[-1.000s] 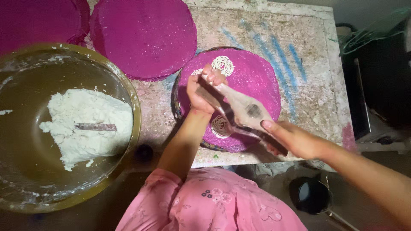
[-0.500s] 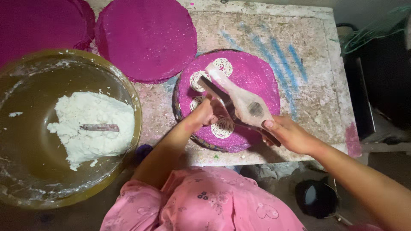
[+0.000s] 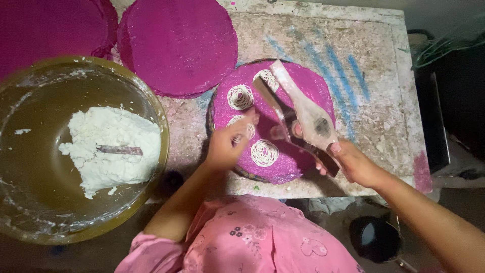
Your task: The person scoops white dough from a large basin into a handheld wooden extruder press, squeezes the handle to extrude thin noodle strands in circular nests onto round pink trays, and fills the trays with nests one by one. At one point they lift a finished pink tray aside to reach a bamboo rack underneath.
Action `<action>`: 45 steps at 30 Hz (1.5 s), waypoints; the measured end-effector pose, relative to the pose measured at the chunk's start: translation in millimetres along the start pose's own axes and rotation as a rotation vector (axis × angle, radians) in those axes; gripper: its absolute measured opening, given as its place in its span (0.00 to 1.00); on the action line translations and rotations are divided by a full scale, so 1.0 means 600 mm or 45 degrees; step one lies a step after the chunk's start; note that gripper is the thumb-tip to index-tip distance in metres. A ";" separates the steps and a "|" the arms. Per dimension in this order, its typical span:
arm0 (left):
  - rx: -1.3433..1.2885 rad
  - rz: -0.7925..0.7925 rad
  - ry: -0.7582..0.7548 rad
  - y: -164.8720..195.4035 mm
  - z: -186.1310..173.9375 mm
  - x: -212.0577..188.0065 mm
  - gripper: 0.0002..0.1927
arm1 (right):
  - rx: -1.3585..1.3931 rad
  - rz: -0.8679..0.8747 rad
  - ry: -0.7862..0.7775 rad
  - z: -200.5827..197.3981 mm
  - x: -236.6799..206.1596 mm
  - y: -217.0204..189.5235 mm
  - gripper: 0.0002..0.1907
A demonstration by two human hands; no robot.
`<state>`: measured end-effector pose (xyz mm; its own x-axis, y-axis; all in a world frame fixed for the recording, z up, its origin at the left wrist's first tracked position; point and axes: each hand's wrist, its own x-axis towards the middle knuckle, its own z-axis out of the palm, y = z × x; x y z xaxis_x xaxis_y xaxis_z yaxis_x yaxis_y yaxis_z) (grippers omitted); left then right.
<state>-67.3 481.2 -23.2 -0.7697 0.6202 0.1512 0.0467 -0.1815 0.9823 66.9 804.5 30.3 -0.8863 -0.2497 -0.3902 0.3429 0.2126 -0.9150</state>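
On the stained table [image 3: 374, 76], a round magenta mat [image 3: 313, 91] is carrying four coiled white noodle nests; the nearest nest [image 3: 264, 152] is lying at the mat's front edge. The left hand [image 3: 228, 144] is resting on the mat, its fingers curled together and touching a nest [image 3: 242, 125] at the left side; whether they are pinching it cannot be told. The right hand [image 3: 353, 164] is gripping the lower end of a wooden noodle press [image 3: 300, 114], fingers wrapped tightly around the handle. The press is lying tilted across the mat, above its right half. To the left, a large brass bowl [image 3: 156, 116] is holding white dough [image 3: 108, 149] with a small stick [image 3: 119, 150] on top. Two more magenta mats [image 3: 177, 45] are lying at the table's far side.
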 end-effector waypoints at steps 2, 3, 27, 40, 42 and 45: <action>-0.862 0.026 -0.085 0.010 -0.009 0.050 0.49 | 0.049 0.142 -0.119 0.002 0.002 -0.014 0.41; -1.437 0.022 -0.233 0.011 -0.008 0.084 0.53 | 0.141 0.302 -0.175 0.003 0.004 -0.023 0.40; -1.798 0.300 -0.151 -0.063 -0.017 0.278 0.29 | -0.565 0.333 0.268 0.001 0.104 -0.142 0.38; -1.798 0.104 0.030 -0.027 0.019 0.290 0.27 | -0.513 0.262 0.343 -0.036 0.089 -0.121 0.35; -1.755 -0.292 0.273 -0.025 0.011 0.282 0.30 | -0.478 0.206 0.302 -0.039 0.085 -0.108 0.34; -0.805 -0.725 0.108 -0.049 0.015 0.261 0.29 | -0.433 0.160 0.301 -0.048 0.076 -0.092 0.33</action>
<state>-183.5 590.7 -27.3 -0.6140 0.6915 -0.3804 -0.7064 -0.2664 0.6558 -1.3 808.5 66.1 -0.9048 0.0130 -0.4256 0.3654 0.5367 -0.7605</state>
